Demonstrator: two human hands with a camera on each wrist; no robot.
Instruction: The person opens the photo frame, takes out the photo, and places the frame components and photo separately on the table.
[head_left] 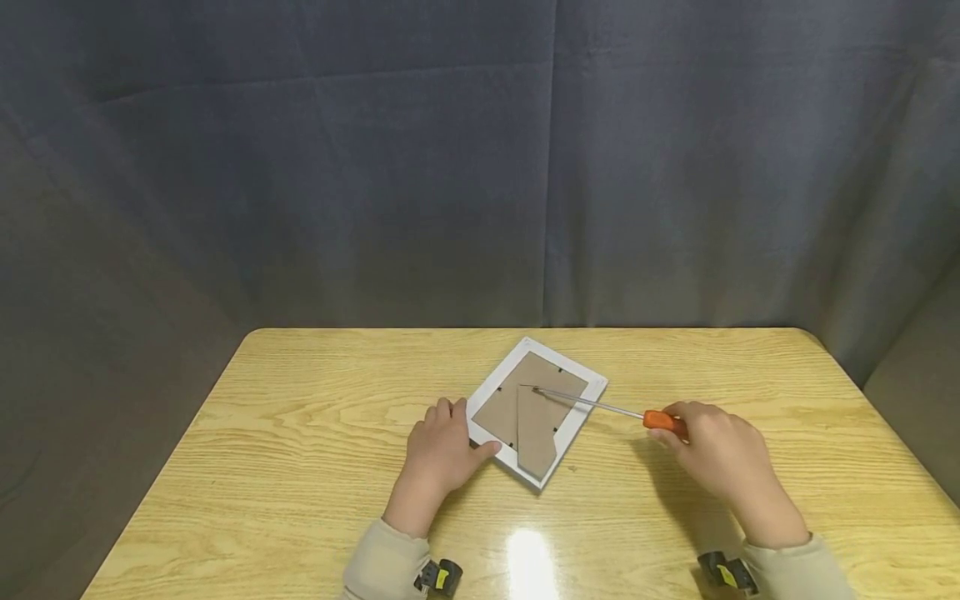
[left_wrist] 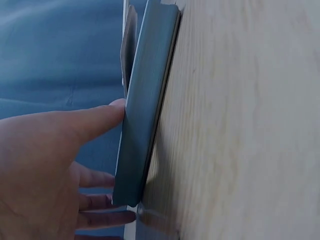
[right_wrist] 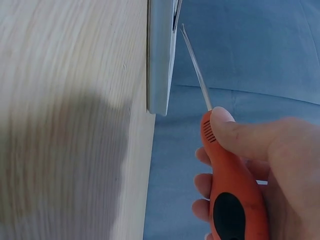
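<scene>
A white picture frame (head_left: 491, 385) lies face down on the table, its brown backing board (head_left: 551, 371) and folded stand (head_left: 534, 433) showing. My left hand (head_left: 442, 450) holds the frame's left corner, the thumb on the near edge and the fingers along the left side. In the left wrist view the thumb touches the edge of the frame (left_wrist: 145, 110). A screwdriver (right_wrist: 227, 175) with an orange handle and thin metal shaft is gripped in my right hand (head_left: 723, 450). Its tip points left over the top of the stand; in the right wrist view it appears slightly off the frame.
The frame and both hands are over a wood-grain table (head_left: 300, 417) with rounded far corners. A dark curtain (head_left: 412, 192) hangs behind the table and along its sides. Small black tabs (head_left: 555, 430) sit around the backing's edges.
</scene>
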